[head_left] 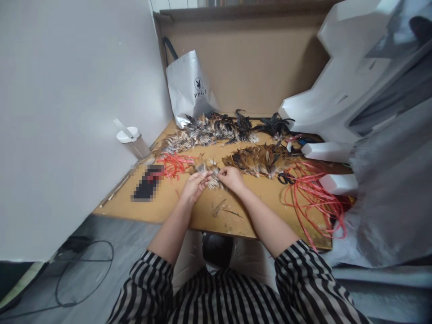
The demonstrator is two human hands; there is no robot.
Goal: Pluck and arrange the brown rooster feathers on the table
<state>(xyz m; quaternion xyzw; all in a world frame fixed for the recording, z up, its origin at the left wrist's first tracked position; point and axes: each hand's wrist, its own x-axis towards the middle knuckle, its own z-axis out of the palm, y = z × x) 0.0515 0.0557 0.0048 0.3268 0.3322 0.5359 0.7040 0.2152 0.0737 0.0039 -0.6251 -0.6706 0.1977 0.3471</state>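
Note:
A small bunch of brown and pale feathers [214, 183] lies on the wooden table in front of me. My left hand [197, 184] is at its left side, fingers curled into a pinch at the feathers. From the right, my right hand [232, 179] pinches at the same bunch with thumb and forefinger, its other fingers folded in. The fingertips of both hands are close together; which single feathers they grip is too small to tell. Just beyond my right hand lies a heap of golden-brown feathers [263, 159]. Red plastic string [175, 164] sits left of my hands.
A long row of mixed feathers [212, 130] runs along the back, near a silver bag [189, 87]. At left are a lidded cup [135, 143] and a blurred dark object [146, 184]. Scissors [285, 178] and tangled red string [313, 198] lie right, beside white foam pieces [337, 184].

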